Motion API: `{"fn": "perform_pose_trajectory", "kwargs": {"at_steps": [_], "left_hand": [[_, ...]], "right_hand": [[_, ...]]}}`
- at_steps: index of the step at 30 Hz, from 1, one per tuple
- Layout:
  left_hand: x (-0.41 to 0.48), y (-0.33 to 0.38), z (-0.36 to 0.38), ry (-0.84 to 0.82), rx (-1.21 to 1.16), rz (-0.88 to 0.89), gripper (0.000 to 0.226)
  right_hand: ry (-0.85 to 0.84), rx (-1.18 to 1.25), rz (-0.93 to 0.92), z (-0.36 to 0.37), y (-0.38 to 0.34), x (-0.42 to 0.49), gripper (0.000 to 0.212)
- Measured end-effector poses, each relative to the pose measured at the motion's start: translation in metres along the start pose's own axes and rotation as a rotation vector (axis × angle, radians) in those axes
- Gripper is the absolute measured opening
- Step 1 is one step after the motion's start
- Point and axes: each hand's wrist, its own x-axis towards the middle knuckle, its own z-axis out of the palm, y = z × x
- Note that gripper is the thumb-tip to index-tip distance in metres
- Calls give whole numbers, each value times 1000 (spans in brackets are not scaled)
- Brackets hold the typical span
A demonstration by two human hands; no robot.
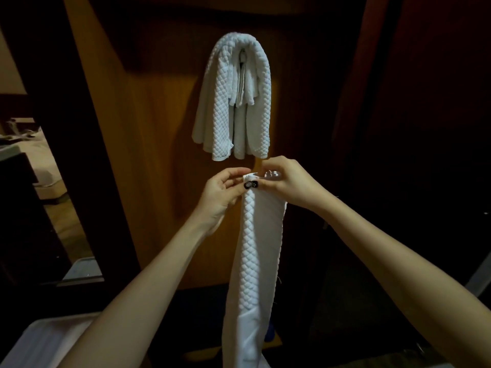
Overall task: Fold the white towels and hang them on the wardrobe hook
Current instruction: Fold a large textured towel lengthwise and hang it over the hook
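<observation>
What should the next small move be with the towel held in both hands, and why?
Probably lift the held towel higher, towards the hung towel right above. Both the left hand and right hand pinch its top end together, and it hangs as a narrow folded strip, so the lengthwise fold looks done.

Both bare forearms reach forward and up, and the two hands come close together in the middle. The left hand (221,193) pinches the top end of a towel (256,248) between thumb and fingers. The right hand (291,181) holds the same end with curled fingers.
</observation>
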Motion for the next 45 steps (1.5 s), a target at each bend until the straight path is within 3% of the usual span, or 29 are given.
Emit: {"fn": "perform_pose_trajectory", "kwargs": {"at_steps": [3, 8, 12, 14, 18, 21, 25, 28, 31, 33, 36, 38, 42, 45], "left_hand": [[-3, -5, 5, 21, 126, 57, 40], [-4, -4, -1, 146, 24, 57, 38], [-1, 0, -14, 68, 176, 128, 42], [1, 0, -16, 53, 305, 182, 44], [5, 15, -25, 106, 543, 293, 29], [13, 25, -36, 38, 731, 376, 27], [8, 24, -40, 40, 624, 308, 44], [-4, 15, -29, 54, 471, 318, 32], [-4, 10, -18, 32, 537, 403, 24], [0, 9, -13, -43, 549, 366, 29], [5, 10, -8, -170, 514, 299, 48], [9, 13, -3, -216, 483, 295, 44], [18, 19, 15, -141, 326, 339, 33], [26, 24, 29, -71, 295, 406, 35]], "right_hand": [[0, -2, 10, 4, -1, 3, 18], [-96, -181, 55, -17, 20, -5, 34], [-179, -61, 153, -26, 38, -22, 26], [-136, -18, 166, -21, 35, -21, 27], [-6, 88, 92, -11, 19, -10, 24], [108, 185, 55, -5, 8, 2, 26], [183, 355, 61, -5, 9, 11, 24], [217, 377, 66, -4, 11, 6, 23], [262, 423, 75, -4, 10, 3, 21], [300, 458, 63, -8, 12, 2, 22], [356, 430, 57, -18, 18, 0, 40], [389, 450, 78, -25, 20, -3, 52], [407, 626, 33, -30, 17, -10, 60], [373, 597, 36, -30, 22, -24, 58]]}}
